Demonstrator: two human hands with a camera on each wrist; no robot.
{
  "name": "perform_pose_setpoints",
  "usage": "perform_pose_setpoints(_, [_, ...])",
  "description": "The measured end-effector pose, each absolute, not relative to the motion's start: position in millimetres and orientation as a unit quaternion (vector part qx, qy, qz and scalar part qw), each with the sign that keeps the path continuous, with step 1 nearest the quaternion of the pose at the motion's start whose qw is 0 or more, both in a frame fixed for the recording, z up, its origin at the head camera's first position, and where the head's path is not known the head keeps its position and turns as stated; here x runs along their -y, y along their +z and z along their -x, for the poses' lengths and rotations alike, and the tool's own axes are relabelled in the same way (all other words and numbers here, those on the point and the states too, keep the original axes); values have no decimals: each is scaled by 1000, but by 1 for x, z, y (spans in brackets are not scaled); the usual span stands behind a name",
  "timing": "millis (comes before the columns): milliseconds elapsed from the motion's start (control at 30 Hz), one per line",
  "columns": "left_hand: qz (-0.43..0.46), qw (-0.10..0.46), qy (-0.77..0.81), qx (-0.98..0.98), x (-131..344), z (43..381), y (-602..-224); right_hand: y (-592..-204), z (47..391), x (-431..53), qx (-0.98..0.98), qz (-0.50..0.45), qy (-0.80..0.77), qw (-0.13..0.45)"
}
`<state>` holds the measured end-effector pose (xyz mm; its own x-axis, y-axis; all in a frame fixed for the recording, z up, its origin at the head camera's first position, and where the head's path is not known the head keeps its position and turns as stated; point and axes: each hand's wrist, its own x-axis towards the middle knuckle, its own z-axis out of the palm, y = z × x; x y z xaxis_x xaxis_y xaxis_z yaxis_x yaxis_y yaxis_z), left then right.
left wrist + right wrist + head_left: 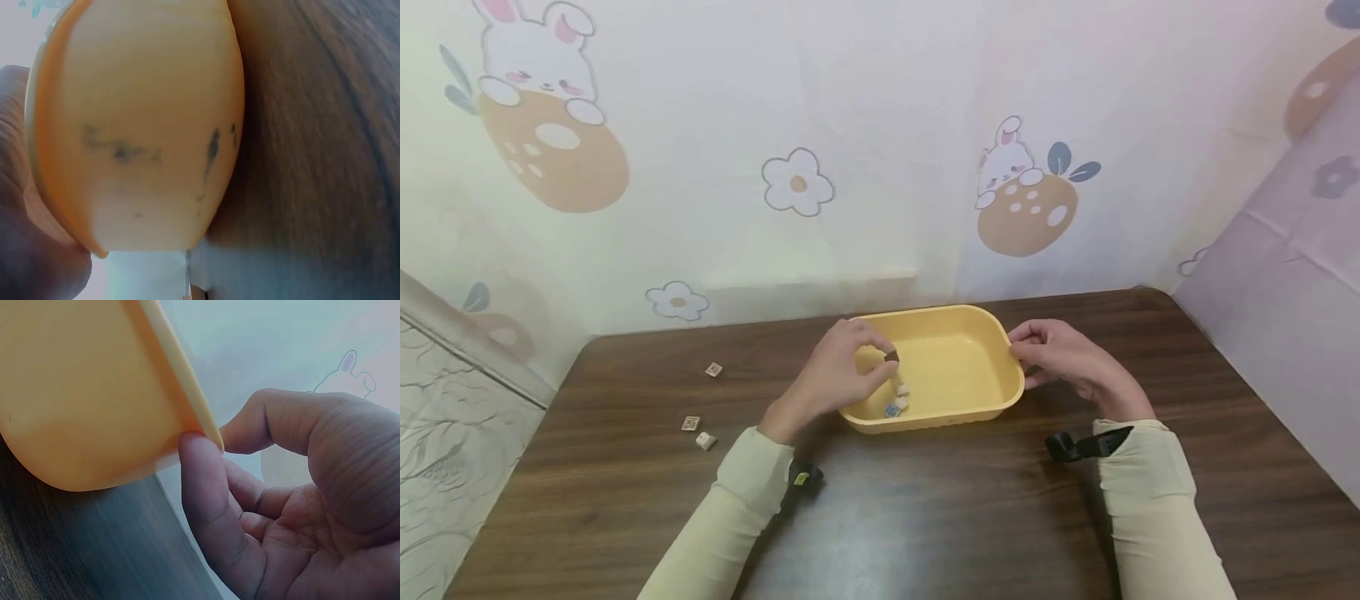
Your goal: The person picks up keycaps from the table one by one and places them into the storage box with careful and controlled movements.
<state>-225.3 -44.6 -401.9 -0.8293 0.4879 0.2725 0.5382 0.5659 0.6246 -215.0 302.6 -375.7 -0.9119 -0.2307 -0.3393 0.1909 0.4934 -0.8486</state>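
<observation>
A yellow plastic tray [955, 379] stands on the table near its back edge. Over its left part, my left hand [831, 371] pinches a small dark block [891, 356] between thumb and forefinger. Below those fingers, a small blue-faced block [892, 410] and a couple of pale blocks [902, 402] lie on the tray floor. My right hand [1067, 362] grips the tray's right rim, thumb and forefinger on either side of it in the right wrist view. In the left wrist view the tray's outer wall hides the held block.
Left of the tray, three small pale blocks lie apart on the dark wooden table [925, 500]: one farther back [713, 369], one with a marked face [691, 423] and one tilted [705, 441]. A patterned curtain [880, 167] hangs behind the table.
</observation>
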Motion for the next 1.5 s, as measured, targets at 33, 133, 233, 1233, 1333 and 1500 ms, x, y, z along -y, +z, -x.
perform_pose_setpoints(33, [289, 34, -364, 885, 44, 225, -402, -376, 215, -302, -838, 13, -504, 210])
perform_pose_setpoints(133, [285, 32, -362, 887, 43, 223, -401, -378, 216, -301, -838, 14, -504, 211])
perform_pose_setpoints(233, [287, 31, -360, 887, 40, 222, -401, -377, 215, -301, -839, 12, -502, 209])
perform_pose_setpoints(1233, [255, 76, -366, 892, 65, 219, -391, -377, 214, -303, -841, 9, -497, 215])
perform_pose_setpoints(1333, [249, 78, -368, 892, 70, 217, -392, -377, 214, -304, -841, 9, -497, 215])
perform_pose_setpoints(1500, [247, 85, -363, 894, 77, 217, -396, -377, 215, -303, -842, 12, -496, 213])
